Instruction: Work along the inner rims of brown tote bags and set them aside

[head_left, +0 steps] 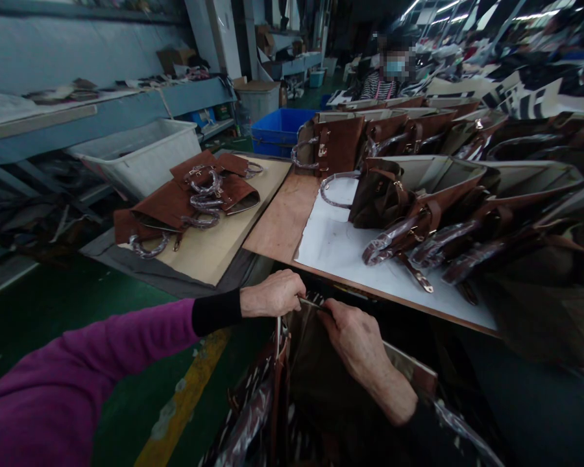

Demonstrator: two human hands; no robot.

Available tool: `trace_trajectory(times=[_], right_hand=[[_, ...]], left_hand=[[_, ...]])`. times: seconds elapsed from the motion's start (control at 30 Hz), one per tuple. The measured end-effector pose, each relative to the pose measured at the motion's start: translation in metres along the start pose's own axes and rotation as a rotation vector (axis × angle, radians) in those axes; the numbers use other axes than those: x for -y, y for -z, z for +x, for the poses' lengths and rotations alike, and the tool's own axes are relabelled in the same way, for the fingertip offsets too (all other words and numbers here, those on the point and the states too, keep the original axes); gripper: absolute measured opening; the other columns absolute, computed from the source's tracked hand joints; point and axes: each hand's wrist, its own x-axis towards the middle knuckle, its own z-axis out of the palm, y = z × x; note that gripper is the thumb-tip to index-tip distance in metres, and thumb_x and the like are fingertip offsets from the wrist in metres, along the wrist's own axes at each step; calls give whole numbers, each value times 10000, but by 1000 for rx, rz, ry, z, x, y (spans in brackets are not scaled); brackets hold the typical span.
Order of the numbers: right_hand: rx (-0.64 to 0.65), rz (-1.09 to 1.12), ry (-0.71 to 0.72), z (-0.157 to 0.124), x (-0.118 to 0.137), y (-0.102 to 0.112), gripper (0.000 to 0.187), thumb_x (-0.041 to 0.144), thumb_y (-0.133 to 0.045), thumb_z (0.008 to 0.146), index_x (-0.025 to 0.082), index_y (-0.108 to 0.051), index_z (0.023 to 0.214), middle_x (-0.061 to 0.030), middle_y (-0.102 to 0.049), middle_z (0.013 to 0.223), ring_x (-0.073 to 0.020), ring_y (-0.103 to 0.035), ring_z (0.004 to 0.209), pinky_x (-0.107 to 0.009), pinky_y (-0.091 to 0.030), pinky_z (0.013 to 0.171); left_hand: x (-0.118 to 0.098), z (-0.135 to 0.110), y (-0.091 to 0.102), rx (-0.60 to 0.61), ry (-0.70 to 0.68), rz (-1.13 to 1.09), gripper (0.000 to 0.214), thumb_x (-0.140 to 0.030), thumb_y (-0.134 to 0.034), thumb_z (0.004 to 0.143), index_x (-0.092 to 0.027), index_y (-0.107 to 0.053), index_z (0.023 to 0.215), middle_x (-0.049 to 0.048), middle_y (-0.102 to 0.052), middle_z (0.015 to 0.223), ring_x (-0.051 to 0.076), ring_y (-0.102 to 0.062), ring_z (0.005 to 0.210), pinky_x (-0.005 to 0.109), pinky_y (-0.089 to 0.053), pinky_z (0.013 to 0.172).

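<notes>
While the left hand (275, 295) pinches one end of a short stretch of rim, thumb against fingers, the right hand (363, 347) grips the same rim just beside it, fingertips closed on the edge. Hands near each other, not touching. The rim belongs to an open bag (316, 370), dark inside, mouth up, at the person's front, below the near edge of the table. Plastic-wrapped handle (250, 421) hangs at its left side; lower part too dark to read. Left arm in a purple sleeve (141, 337) with a black cuff (217, 311); right sleeve (433, 434) dark.

Just beyond the hands: table (277, 220) with a brown top, white paper (321, 237) over part of it. Standing bags (345, 143) crowd its right side and back, brown and dark, mouths open, handles in clear plastic, some metal fittings showing. To the left, a tan sheet (238, 233) with several brown bags (160, 201) lying on it in a loose pile, handles wrapped too.

Further out: pale bin (141, 155) behind the pile, blue bin (277, 133) behind the table, long bench (19, 143) at far left with scraps on top. Masked co-worker (374, 87) in a striped top, behind the bags. Green floor (141, 383), worn yellow line (189, 395).
</notes>
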Motion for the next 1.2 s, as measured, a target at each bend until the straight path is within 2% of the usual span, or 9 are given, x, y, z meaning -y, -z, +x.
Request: trace_trajectory(times=[0.17,0.43,0.6,0.73,0.83,0.93,1.03,1.13,1.2], right_hand=[[-22,-67,87,5,8,-4,124,292,-526,833,214,-612,876,-29,-676,853,-181,-618,752,-277,-370,635],[10,192,16,19,9,-9,165,267,-490,852,260,-651,820,4,-705,803,-157,-633,809,-234,-372,658],[22,164,7,16,9,-8,189,292,-466,863,253,-644,813,-3,-697,754,-159,-632,759,-240,-366,650],[67,91,16,16,19,-1,136,229,-483,833,220,-594,911,-31,-696,845,-183,-639,789,-250,-361,615],[108,63,53,21,27,4,274,203,-502,810,187,-521,1083,-71,-690,905,-203,-639,812,-267,-371,634],[154,85,53,28,26,10,247,241,-488,830,199,-522,1071,-67,-688,876,-200,-634,819,-271,-379,660],[216,183,93,33,20,17,225,234,-512,810,229,-546,1033,-37,-682,903,-181,-621,863,-255,-387,706],[274,232,190,37,13,23,294,233,-508,810,267,-543,1099,-11,-682,899,-174,-616,879,-252,-388,751],[288,220,251,40,11,26,294,244,-484,824,279,-558,1106,-8,-681,888,-178,-614,872,-259,-387,760]], left_hand=[[2,-2,-3,-34,-26,-24,116,-158,-576,721,-160,-691,712,32,-648,627,163,-591,683,224,-362,598],[4,-3,-4,-39,-82,-54,153,-147,-534,740,-151,-678,688,21,-638,605,140,-577,633,220,-348,589],[7,-2,-4,-33,-122,-131,151,-138,-524,730,-136,-655,655,-6,-576,549,110,-526,579,214,-314,559],[5,-3,-3,-15,-38,-217,99,-138,-518,706,-135,-617,695,-8,-579,598,118,-524,606,211,-322,550],[0,-4,0,-71,54,-276,113,-112,-496,675,-141,-545,772,0,-596,705,129,-529,659,209,-343,551],[-2,-8,4,-70,124,-429,94,-164,-476,725,-151,-478,818,-6,-566,693,124,-515,613,211,-355,527],[1,-16,5,-14,188,-736,211,-362,-455,820,-153,-457,853,-19,-523,656,116,-504,562,215,-380,508],[4,-31,-1,-81,171,-991,343,-484,-398,853,-150,-471,876,-4,-528,754,120,-531,660,241,-437,613],[2,-47,-7,-158,169,-1011,371,-500,-382,862,-150,-494,919,15,-546,833,133,-538,746,263,-444,696]])
